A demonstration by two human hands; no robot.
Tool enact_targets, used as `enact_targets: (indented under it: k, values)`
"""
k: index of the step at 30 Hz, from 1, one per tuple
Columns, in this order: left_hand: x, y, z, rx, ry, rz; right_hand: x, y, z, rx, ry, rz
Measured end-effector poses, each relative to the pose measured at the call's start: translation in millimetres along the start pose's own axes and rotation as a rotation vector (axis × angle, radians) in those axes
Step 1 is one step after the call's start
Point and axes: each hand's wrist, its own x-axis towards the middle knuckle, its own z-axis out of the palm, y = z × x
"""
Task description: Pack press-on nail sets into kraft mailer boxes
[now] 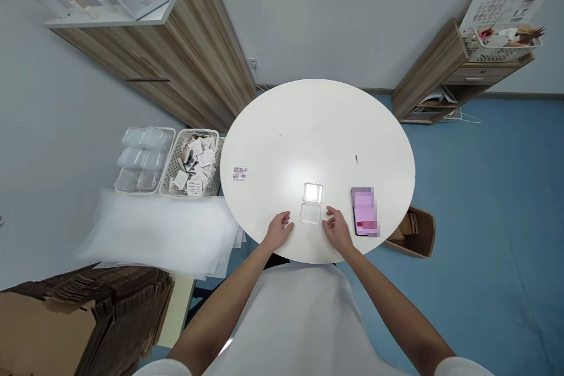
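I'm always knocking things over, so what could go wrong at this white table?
The open clear case lies between the left hand and right hand, so a bump might slide it. The phone lies beside the right hand, so that hand could nudge it. The little purple-patterned piece is near the edge of the white table, so a knock might send it off.

Small office-like workroom, stacked cardboard (pixel 126 311), basket (pixel 214 181) of cards (pixel 205 158), clear plastic cases (pixel 152 160), wood-grain cabinet (pixel 202 47)
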Motion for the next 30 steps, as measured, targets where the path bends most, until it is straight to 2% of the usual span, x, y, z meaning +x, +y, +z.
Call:
enact_targets:
  k: [3, 6, 8, 11, 14, 17, 20, 30]
  values:
    - [0.6, -8.6, -37.5, 0.072, -0.051, 0.061, 6.7, -12.7, -6.4, -0.116, 0.065, -0.106]
    - [12.3, -13.1, -87.5, 0.164, 0.015, 0.156, 20.7, -43.5, 4.3, -0.196, 0.051, -0.170]
    - [26.6, -13.4, -124.3, 0.263, 0.086, 0.203, 33.4, -71.3, 24.2, -0.234, -0.031, -0.225]
    - [54.2, -10.8, -175.2, 0.465, 0.154, 0.254, 55.8, -111.1, 68.3, -0.268, -0.218, -0.291]
    - [82.2, -5.4, -210.2, 0.569, 0.198, 0.240, 79.7, -137.6, 115.6, -0.296, -0.317, -0.268]
    - [104.5, -0.2, -226.2, 0.619, 0.187, 0.244, 102.8, -150.2, 152.7, -0.313, -0.336, -0.228]
    - [118.7, 1.1, -230.2, 0.653, 0.146, 0.222, 123.1, -154.3, 176.6, -0.354, -0.291, -0.179]
    - [133.2, -2.6, -232.1, 0.618, 0.041, 0.176, 158.0, -159.7, 216.8, -0.559, -0.197, -0.075]
